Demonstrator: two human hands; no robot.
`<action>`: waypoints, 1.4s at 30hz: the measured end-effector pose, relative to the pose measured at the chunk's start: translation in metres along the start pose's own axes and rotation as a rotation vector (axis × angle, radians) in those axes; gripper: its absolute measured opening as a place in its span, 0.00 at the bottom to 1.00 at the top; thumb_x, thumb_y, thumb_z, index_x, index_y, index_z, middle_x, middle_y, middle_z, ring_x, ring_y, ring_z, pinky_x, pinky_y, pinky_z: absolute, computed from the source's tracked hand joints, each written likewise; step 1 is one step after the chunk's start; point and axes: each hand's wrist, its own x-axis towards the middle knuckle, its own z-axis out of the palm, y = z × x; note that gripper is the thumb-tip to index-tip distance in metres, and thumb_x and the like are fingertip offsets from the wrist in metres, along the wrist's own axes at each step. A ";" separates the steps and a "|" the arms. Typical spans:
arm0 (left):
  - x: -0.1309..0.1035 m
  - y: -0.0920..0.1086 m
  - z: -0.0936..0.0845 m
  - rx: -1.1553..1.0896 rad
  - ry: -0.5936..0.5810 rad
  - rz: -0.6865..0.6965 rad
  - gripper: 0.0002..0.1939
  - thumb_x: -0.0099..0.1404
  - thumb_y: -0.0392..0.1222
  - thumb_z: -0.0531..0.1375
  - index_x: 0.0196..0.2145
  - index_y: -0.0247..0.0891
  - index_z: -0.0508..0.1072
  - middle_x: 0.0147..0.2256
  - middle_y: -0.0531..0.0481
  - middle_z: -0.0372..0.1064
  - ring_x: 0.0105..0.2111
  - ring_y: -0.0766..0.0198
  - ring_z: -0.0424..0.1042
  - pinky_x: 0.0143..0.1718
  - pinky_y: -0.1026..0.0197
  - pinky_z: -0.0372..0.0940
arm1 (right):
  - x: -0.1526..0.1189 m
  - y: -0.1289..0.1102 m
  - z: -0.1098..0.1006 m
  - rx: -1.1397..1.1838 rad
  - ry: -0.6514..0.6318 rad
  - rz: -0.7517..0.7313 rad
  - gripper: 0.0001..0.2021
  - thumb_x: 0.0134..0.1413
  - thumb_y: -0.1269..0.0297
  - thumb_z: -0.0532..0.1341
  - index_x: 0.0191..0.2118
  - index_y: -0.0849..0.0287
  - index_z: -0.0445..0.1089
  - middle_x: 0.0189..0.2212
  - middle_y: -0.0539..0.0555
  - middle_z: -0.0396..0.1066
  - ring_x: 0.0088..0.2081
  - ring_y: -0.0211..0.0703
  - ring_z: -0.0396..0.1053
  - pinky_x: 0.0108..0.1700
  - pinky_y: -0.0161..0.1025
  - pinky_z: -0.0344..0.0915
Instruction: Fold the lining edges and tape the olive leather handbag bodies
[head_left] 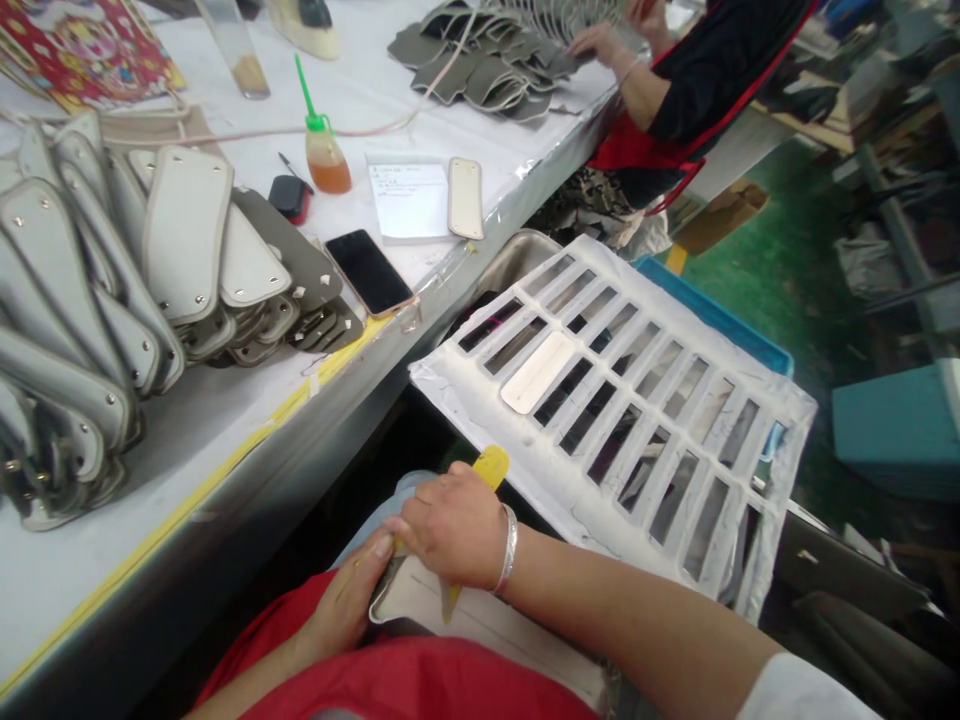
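Across my lap lies a pale panel [480,625] with a dark edge. My left hand [346,592] is closed on its near left corner, thumb on top. Just above the panel, my right hand [454,522] is wrapped round a yellow tool [493,465], which sticks out past the knuckles and below the palm. Most of the tool is hidden by the fingers, so its kind is unclear. The fingertips of my right hand meet my left thumb at the panel's edge. A silver bangle circles my right wrist.
A white slatted rack [577,490] carries one pale strip [538,372]. On the table at left lie stacked grey pieces with rivets [187,225], a phone [369,270], a green-tipped bottle [328,165] and a paper note [409,195]. Another person's hand [600,45] works at far right.
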 end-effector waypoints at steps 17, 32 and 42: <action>0.014 0.030 -0.044 0.175 -0.524 0.017 0.26 0.63 0.54 0.51 0.55 0.40 0.62 0.56 0.50 0.58 0.56 0.58 0.56 0.58 0.58 0.47 | -0.043 -0.022 -0.010 -0.143 -0.140 0.359 0.22 0.62 0.55 0.41 0.30 0.60 0.67 0.27 0.54 0.70 0.30 0.40 0.67 0.31 0.39 0.51; 0.027 0.044 -0.049 0.264 -0.650 0.023 0.25 0.56 0.53 0.59 0.48 0.36 0.70 0.47 0.45 0.68 0.49 0.54 0.63 0.47 0.59 0.57 | -0.148 -0.105 -0.047 0.961 0.224 0.802 0.15 0.50 0.55 0.57 0.38 0.62 0.65 0.33 0.52 0.69 0.33 0.40 0.65 0.33 0.35 0.62; 0.010 0.041 -0.051 0.142 -0.661 -0.087 0.28 0.53 0.46 0.59 0.52 0.41 0.65 0.48 0.46 0.66 0.48 0.57 0.64 0.38 0.62 0.60 | -0.178 -0.159 0.016 1.149 0.580 0.803 0.16 0.52 0.52 0.56 0.38 0.61 0.63 0.35 0.55 0.69 0.37 0.45 0.67 0.39 0.40 0.64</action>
